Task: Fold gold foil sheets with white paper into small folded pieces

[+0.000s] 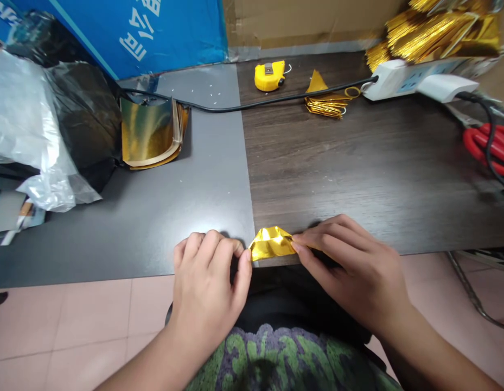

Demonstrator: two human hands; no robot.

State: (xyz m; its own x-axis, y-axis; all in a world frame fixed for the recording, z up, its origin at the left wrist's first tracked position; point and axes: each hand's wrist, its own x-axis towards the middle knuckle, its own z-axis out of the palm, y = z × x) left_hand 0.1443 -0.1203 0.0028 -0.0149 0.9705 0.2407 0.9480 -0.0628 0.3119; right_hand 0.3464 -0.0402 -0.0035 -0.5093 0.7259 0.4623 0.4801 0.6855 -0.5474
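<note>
Folded gold foil at near edge of counter, slightly over edge. Left grip closed on foil left end, right grip closed on right end. Better with fingertips only, equal pressure both sides: creases stay sharp, foil not tearing.

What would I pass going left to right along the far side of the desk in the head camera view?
Plastic bags → stack of gold foil sheets → yellow tape measure → small pile of folded gold foil → white power strip → red-handled scissors
</note>
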